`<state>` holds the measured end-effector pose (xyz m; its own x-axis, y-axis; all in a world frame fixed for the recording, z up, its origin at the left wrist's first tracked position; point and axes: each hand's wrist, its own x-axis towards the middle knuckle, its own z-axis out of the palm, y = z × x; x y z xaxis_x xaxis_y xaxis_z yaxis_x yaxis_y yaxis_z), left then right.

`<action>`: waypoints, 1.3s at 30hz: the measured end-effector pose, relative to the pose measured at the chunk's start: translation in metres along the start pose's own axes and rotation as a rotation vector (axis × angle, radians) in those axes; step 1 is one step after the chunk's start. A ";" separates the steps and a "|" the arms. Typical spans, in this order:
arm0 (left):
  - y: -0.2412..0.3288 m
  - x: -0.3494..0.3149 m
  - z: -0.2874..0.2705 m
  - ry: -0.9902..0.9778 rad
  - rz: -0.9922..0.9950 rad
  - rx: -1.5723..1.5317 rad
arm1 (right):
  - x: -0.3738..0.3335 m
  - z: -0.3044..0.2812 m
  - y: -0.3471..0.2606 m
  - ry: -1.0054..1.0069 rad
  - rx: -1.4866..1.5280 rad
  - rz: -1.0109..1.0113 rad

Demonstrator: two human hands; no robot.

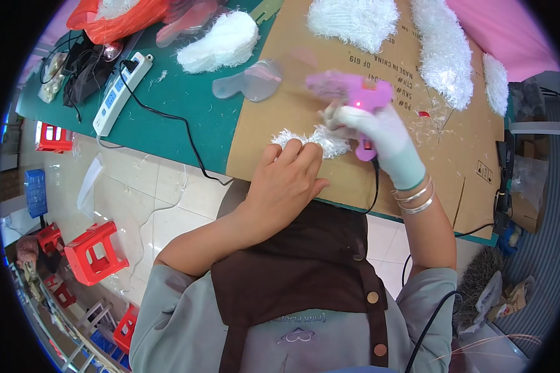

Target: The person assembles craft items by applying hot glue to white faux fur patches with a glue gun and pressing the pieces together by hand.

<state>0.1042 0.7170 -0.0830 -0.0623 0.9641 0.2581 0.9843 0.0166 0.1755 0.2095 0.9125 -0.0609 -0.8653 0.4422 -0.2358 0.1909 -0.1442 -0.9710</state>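
In my gloved right hand [376, 127] is a pink glue gun [358, 90], its small red light lit and its black cord hanging from the handle. The gun's front end is smeared by motion. My bare left hand [289, 177] rests at the near edge of the cardboard sheet [255, 137], fingertips down on a small white fluffy piece [330, 142]. The fingers are curled onto that piece, which partly hides under them. Beyond the hands lies a clear plastic cutout [255, 82], partly over the cardboard's left edge.
White fluffy pieces [354, 22] lie along the far side, with another [221, 43] on the green table [186, 105]. A white power strip [121, 93] sits left, its black cord trailing toward me. An orange bag [115, 25] stands far left. Red stools [96, 253] stand on the floor.
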 end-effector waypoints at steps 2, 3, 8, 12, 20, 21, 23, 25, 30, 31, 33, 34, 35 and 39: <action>-0.001 -0.001 -0.001 0.003 -0.008 0.003 | -0.012 -0.001 -0.011 0.062 0.133 0.014; 0.000 0.000 -0.003 -0.012 -0.009 0.004 | -0.018 -0.006 -0.015 0.134 0.124 -0.005; 0.000 0.000 -0.002 0.001 -0.002 0.022 | -0.028 -0.019 0.001 0.128 0.043 0.043; -0.001 0.001 -0.001 -0.002 0.009 0.025 | -0.018 0.007 0.013 0.098 -0.179 -0.059; -0.002 -0.001 -0.001 0.009 0.007 0.042 | -0.059 -0.014 -0.009 0.292 0.060 -0.068; -0.003 -0.002 -0.001 0.004 0.003 0.037 | -0.064 -0.010 -0.006 0.296 0.058 -0.111; -0.003 -0.003 0.000 0.003 -0.004 0.028 | -0.078 0.007 0.003 0.358 -0.020 -0.101; -0.004 -0.004 -0.002 -0.085 -0.003 0.024 | -0.100 0.018 0.017 0.439 -0.186 -0.035; -0.003 -0.006 0.000 -0.061 -0.003 0.006 | -0.121 0.035 0.042 0.435 -0.847 -0.310; -0.003 -0.006 0.000 -0.069 -0.008 0.011 | -0.121 0.038 0.042 0.437 -0.847 -0.308; -0.003 -0.006 0.000 -0.076 -0.012 -0.002 | -0.117 0.043 0.040 0.410 -0.876 -0.278; -0.003 -0.006 0.000 -0.085 -0.017 -0.016 | -0.116 0.044 0.037 0.411 -0.877 -0.278; -0.003 -0.006 0.000 -0.085 -0.017 -0.015 | -0.115 0.046 0.034 0.407 -0.886 -0.257; -0.003 -0.007 0.002 -0.063 -0.013 -0.003 | -0.112 0.051 0.033 0.429 -0.930 -0.219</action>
<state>0.1023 0.7109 -0.0872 -0.0648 0.9785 0.1957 0.9830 0.0289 0.1811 0.2888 0.8134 -0.0645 -0.7219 0.6795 0.1311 0.4883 0.6344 -0.5993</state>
